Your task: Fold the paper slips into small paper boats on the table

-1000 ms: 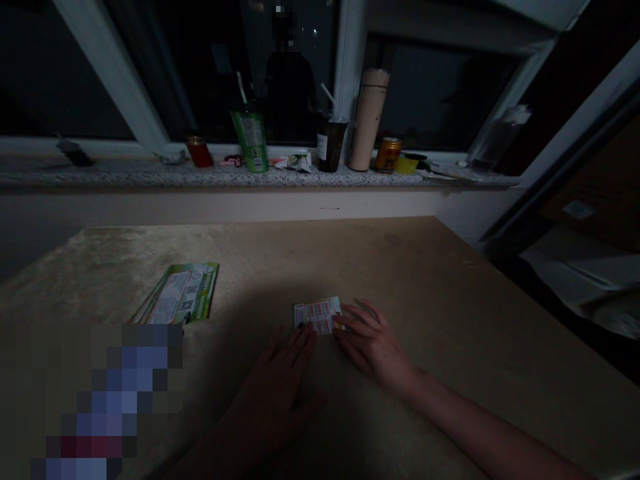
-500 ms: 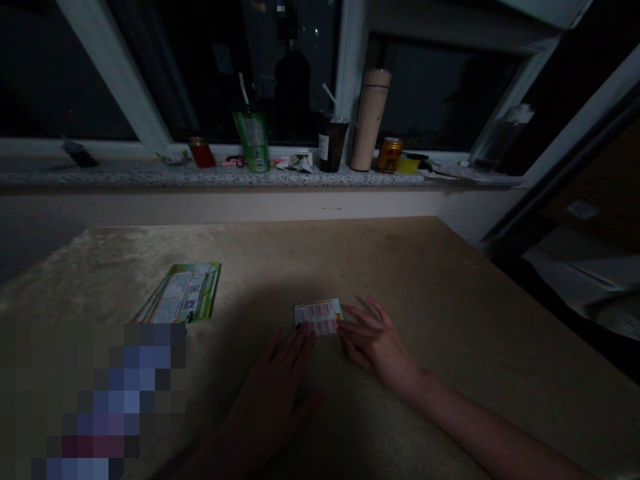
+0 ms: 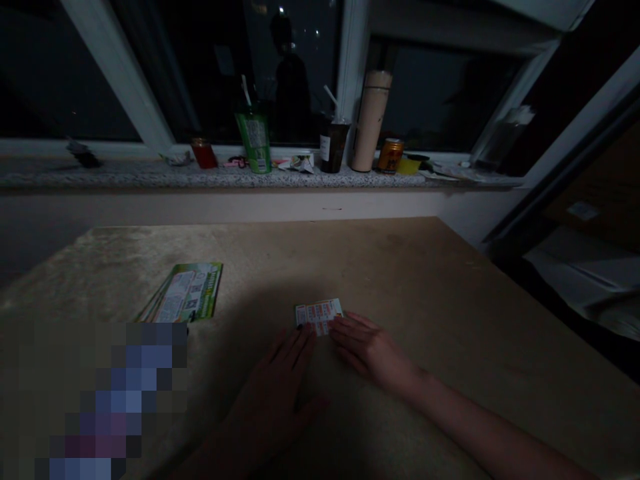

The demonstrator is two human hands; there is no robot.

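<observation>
A small printed card [image 3: 319, 312] with rows of red and dark print lies flat on the brown table [image 3: 380, 260]. My left hand [image 3: 277, 373] rests with its fingers stretched out, their tips on the card's lower left part. From the right, my right hand [image 3: 370, 343] lies flat, fingers extended, with the tips over the card's lower right corner. The hands partly cover the card's near edge. To the left, a fanned stack of green and white printed cards [image 3: 193, 293] lies on the table.
On the stone windowsill [image 3: 280, 179] beyond the table stand a red jar [image 3: 204, 155], a green cup with a straw [image 3: 255, 141], a dark cup [image 3: 333, 147], a pink bottle [image 3: 371, 123] and an orange can [image 3: 390, 157]. A pixelated patch hides the lower left.
The raised fingers of my right hand have come down and moved slightly left onto the card's corner. My left hand and the card stay nearly in place.
</observation>
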